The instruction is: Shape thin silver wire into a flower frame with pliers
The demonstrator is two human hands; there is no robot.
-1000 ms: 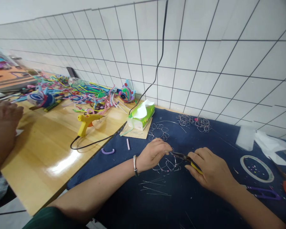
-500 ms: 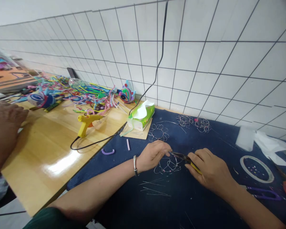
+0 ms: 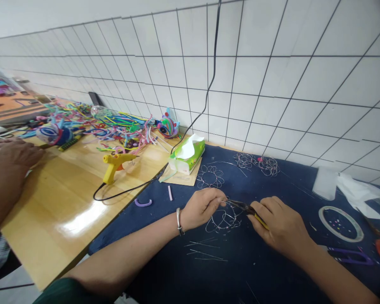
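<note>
My left hand [image 3: 202,207] pinches the edge of a thin wire flower [image 3: 224,219] lying on the dark blue cloth [image 3: 240,270]. My right hand [image 3: 280,228] is closed round yellow-handled pliers [image 3: 245,208], whose dark jaws point left and meet the wire beside my left fingertips. A bangle sits on my left wrist. Several loose straight wire pieces [image 3: 205,249] lie on the cloth just in front of my hands.
More wire flowers [image 3: 210,176] lie behind, near a green tissue pack [image 3: 188,154]. A yellow glue gun [image 3: 114,162] and its black cord rest on the wooden table [image 3: 50,202]. Coloured pipe cleaners [image 3: 120,128] pile at the back. Another person's hand [image 3: 14,156] rests at left. A tape ring [image 3: 340,223] lies right.
My hands and the pliers stay nearly in place, shifting slightly on the wire flower. The other person's hand at left has slid a little to the right on the wooden table.
</note>
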